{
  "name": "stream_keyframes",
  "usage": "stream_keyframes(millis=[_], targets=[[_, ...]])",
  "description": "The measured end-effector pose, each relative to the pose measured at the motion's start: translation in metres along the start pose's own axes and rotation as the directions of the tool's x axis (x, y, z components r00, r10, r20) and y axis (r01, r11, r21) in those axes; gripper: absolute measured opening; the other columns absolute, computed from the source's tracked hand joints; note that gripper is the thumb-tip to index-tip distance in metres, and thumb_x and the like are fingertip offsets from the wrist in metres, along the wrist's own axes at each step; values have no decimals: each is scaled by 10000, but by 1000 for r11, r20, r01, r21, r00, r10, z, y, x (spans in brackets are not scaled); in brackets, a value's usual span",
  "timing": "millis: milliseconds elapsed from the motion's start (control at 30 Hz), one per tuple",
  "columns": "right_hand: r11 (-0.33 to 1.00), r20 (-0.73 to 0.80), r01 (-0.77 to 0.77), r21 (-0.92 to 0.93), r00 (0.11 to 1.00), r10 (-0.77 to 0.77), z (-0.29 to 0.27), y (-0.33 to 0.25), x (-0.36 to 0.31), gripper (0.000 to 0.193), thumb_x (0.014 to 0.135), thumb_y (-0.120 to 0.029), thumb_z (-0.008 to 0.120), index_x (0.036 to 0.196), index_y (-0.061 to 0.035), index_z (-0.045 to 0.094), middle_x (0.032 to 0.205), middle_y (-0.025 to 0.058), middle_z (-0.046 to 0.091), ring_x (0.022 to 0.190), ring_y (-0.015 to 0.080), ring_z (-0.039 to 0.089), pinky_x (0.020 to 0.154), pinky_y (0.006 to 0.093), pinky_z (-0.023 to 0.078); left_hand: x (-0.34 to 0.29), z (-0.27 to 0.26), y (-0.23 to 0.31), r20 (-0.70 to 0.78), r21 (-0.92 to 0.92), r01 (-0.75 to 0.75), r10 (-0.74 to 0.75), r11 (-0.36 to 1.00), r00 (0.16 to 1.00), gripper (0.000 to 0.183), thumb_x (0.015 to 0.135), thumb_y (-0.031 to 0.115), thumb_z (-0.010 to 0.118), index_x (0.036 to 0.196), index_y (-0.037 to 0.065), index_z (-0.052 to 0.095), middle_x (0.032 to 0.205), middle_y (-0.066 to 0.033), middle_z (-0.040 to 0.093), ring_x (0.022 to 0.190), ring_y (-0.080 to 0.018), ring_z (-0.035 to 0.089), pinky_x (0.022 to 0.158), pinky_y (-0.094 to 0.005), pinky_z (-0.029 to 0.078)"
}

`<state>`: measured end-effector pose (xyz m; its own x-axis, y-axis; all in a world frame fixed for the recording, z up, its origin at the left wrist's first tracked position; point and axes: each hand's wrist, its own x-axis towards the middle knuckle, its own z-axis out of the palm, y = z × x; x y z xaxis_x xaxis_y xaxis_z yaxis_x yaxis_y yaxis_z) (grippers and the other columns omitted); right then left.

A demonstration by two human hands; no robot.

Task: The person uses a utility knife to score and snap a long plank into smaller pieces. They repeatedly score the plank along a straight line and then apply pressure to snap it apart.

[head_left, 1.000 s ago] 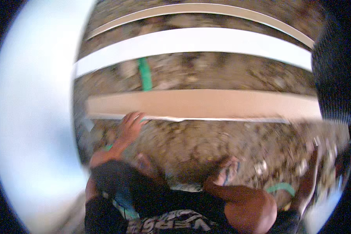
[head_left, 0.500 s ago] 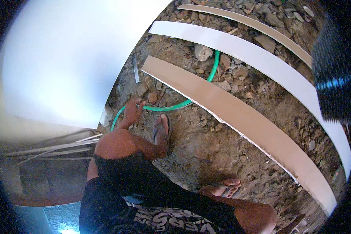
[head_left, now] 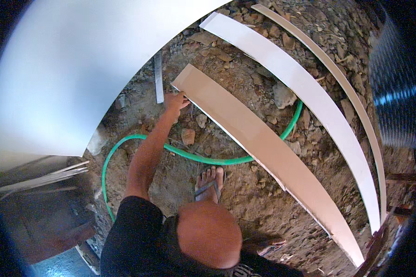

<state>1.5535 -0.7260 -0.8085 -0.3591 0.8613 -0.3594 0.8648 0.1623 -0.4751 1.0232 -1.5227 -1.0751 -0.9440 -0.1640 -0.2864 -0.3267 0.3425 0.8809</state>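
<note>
My left hand (head_left: 175, 102) reaches forward, its fingers curled and closed on the near edge of a long brown-faced plasterboard strip (head_left: 245, 124), close to its far left end. The strip has a ragged white edge and runs down to the lower right. Just left of the hand lies a short, narrow metal-grey strip (head_left: 159, 78). A green hose (head_left: 208, 160) loops under my forearm and passes beneath the brown strip. My right hand is out of the picture.
Beyond lie a white strip (head_left: 305, 83) and a thinner brown strip (head_left: 337, 64). A large white sheet (head_left: 88, 74) fills the upper left. Rocks, including a big pale stone (head_left: 284, 95), cover the dirt. Thin sticks (head_left: 46, 177) lie at left; corrugated metal (head_left: 395, 97) stands at right.
My left hand has moved forward and right, from beside the hose to the end of the brown plasterboard strip. The view has shifted, and my knee and foot appear lower.
</note>
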Motion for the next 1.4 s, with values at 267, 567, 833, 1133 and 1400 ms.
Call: stream_keyframes(millis=[267, 567, 833, 1133, 1400], targets=[[773, 590, 627, -99, 662, -462, 191, -344, -110, 623, 951, -363, 611, 1448, -67, 379, 888, 26, 553, 603, 70, 475, 517, 195, 406, -21, 50, 30, -76, -396, 282, -337, 874, 938, 148, 804, 98, 729, 851, -19, 651, 754, -103, 683, 596, -159, 655, 569, -278, 585], [541, 754, 735, 408, 62, -654, 498, -474, -182, 413, 1000, -231, 493, 1358, -26, 477, 1220, 253, 602, 1066, 431, 617, 889, 499, 488, -24, 55, 47, -324, -128, 150, -185, 980, 928, 207, 806, 84, 740, 904, -62, 632, 750, -170, 718, 616, -204, 695, 558, -320, 545], [556, 739, 670, 492, 17, -674, 616, -463, -201, 261, 1021, -240, 487, 1045, 8, 566, 670, 104, 568, 592, 211, 570, 568, 371, 449, -32, 52, 53, -405, -117, 115, -153, 986, 901, 151, 818, 72, 715, 925, -29, 686, 741, -132, 720, 631, -197, 695, 576, -319, 534], [458, 607, 688, 563, 32, -794, 629, -477, -225, 305, 1010, -263, 512, 1024, 37, 562, 796, 249, 652, 687, 403, 634, 651, 476, 491, -30, 50, 63, -389, -277, 87, -194, 957, 901, 146, 857, 20, 658, 981, -55, 664, 819, -158, 712, 669, -210, 704, 541, -315, 608], [537, 738, 714, 449, 42, -673, 618, -496, -240, 315, 1013, -243, 484, 1067, 64, 533, 846, 343, 640, 832, 500, 646, 736, 573, 491, -22, 50, 77, -433, -191, 120, -194, 974, 880, 191, 862, 5, 639, 1035, -74, 630, 850, -177, 706, 686, -226, 711, 529, -337, 610]])
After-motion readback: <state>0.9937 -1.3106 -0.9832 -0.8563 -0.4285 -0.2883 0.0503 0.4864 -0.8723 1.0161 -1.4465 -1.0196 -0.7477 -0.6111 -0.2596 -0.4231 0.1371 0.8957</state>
